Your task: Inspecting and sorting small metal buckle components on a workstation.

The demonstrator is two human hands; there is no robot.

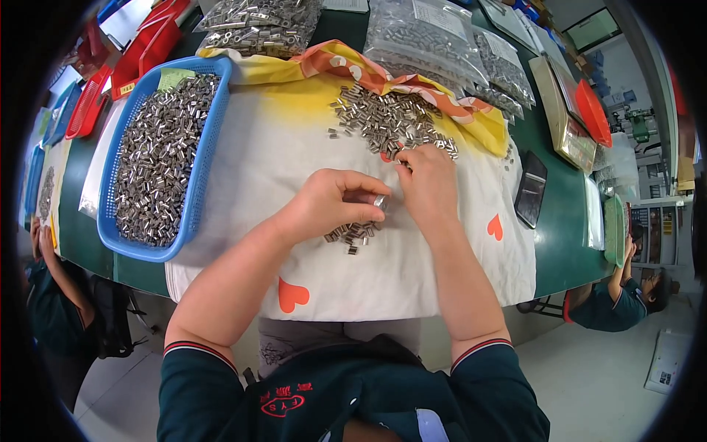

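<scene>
My left hand (331, 199) is closed, with a shiny small metal sleeve (380, 201) between thumb and fingertips; whether more sit behind it in the palm is hidden. Below that hand lies a small heap of short metal sleeves (352, 236) on the white cloth (250, 162). My right hand (431, 180) has its fingers pinched together at the near edge of a larger pile of metal sleeves (375, 121). What those fingertips grip, if anything, is too small to make out.
A blue basket (199, 199) full of metal sleeves stands at the left. Clear bags of metal parts (423, 37) line the back, behind the cloth's yellow-orange folded edge (331, 55). A dark phone (531, 190) lies to the right. People sit at both sides.
</scene>
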